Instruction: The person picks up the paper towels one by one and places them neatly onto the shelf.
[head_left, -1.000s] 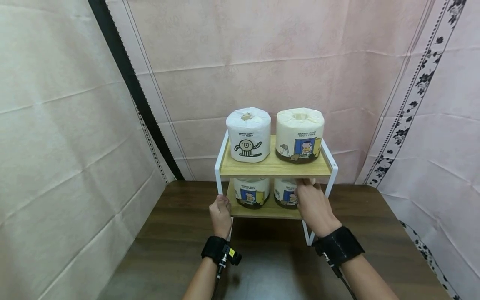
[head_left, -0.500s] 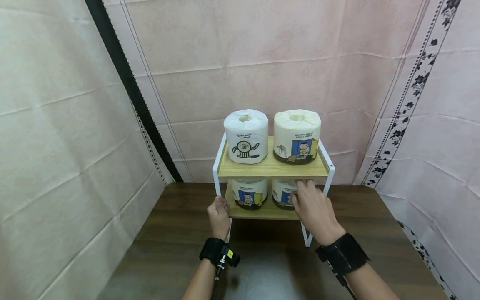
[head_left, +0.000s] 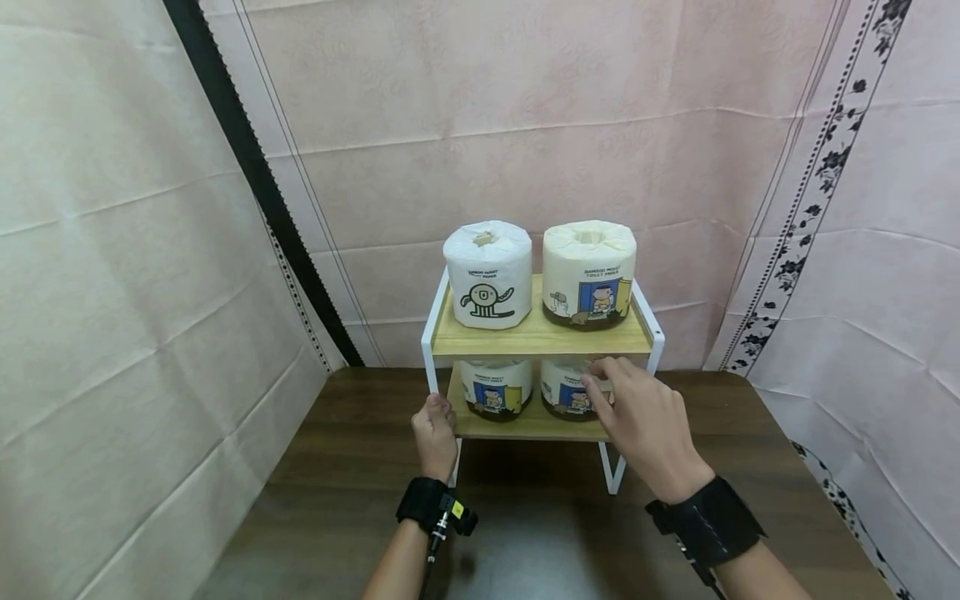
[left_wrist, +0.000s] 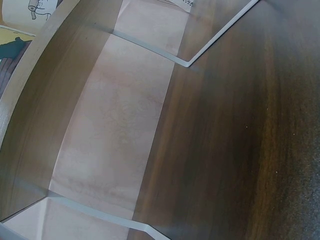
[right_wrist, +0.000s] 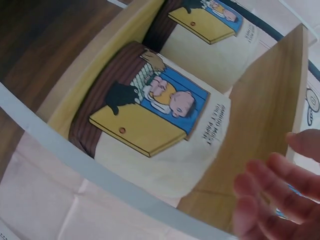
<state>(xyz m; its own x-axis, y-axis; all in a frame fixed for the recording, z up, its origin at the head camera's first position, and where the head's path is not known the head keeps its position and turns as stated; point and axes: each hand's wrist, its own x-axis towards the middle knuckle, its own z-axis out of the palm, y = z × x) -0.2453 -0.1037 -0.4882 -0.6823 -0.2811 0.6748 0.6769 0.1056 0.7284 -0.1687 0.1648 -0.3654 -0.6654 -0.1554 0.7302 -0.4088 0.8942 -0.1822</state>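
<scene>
A two-tier wooden shelf (head_left: 525, 343) with white metal legs stands on the table. My left hand (head_left: 435, 435) grips its left leg, low on the side. On the lower board are two wrapped toilet paper rolls, a left roll (head_left: 495, 392) and a right roll (head_left: 557, 390), both printed with a blue-and-yellow door picture. In front of the right one is my right hand (head_left: 643, 412), fingers loosely bent and holding nothing, partly covering that roll. The right wrist view shows this hand (right_wrist: 282, 195) apart from the roll (right_wrist: 160, 115), which sits upright on the board.
Two more rolls stand on the upper board: a white roll (head_left: 487, 279) with a cartoon figure at left, a cream roll (head_left: 588, 275) at right. The dark wooden table (head_left: 337, 492) spreads around the shelf. A pale cloth (head_left: 570, 108) hangs behind and at both sides.
My right hand has drawn back from between the boards, toward the front and right, uncovering more of the lower right roll. The left hand keeps its grip on the leg.
</scene>
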